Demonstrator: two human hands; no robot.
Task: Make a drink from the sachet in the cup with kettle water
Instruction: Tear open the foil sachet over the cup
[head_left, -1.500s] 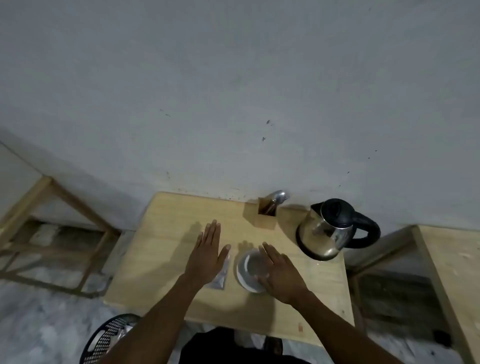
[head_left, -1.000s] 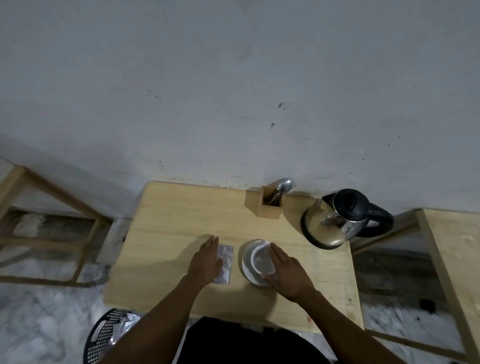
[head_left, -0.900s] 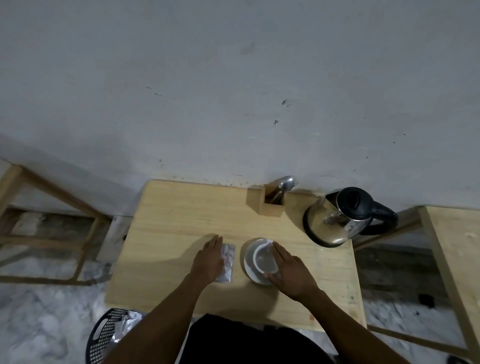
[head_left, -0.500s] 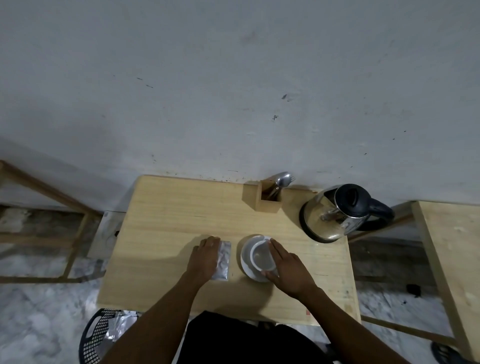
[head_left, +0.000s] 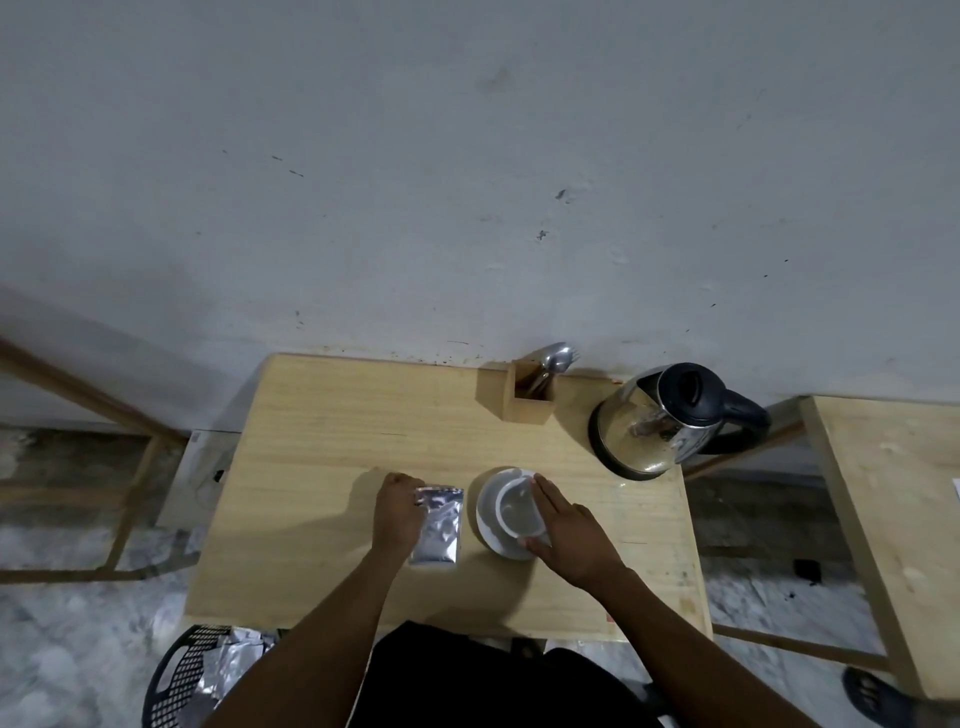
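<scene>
Resting on the left edge of the silver sachet (head_left: 437, 525), the left hand (head_left: 399, 512) has its fingers curled down onto the foil near the top left corner, touching it; whether the fingertips actually pinch the packet or only press on it cannot be told from this angle, and the sachet lies flat on the wooden table (head_left: 311, 441) just below the middle of the frame. Just to the right of the sachet, a white cup (head_left: 514, 512) stands on a white saucer (head_left: 485, 519), and the right hand (head_left: 569, 530) wraps the cup's right side, fingers stretched along the rim and the thumb at the near edge, a loose half-closed hold around the cup wall. The cup's inside looks pale, and its contents cannot be made out. Toward the right of the frame, near the table's far right corner, the steel kettle (head_left: 660, 421) with a black lid and handle stands well apart from both hands. Left of the kettle, against the grey wall, a small wooden holder (head_left: 524, 400) carries a spoon (head_left: 556, 358). At the lower left of the frame, on the floor below the table edge, a black mesh basket (head_left: 182, 675) holds crumpled foil wrappers.
</scene>
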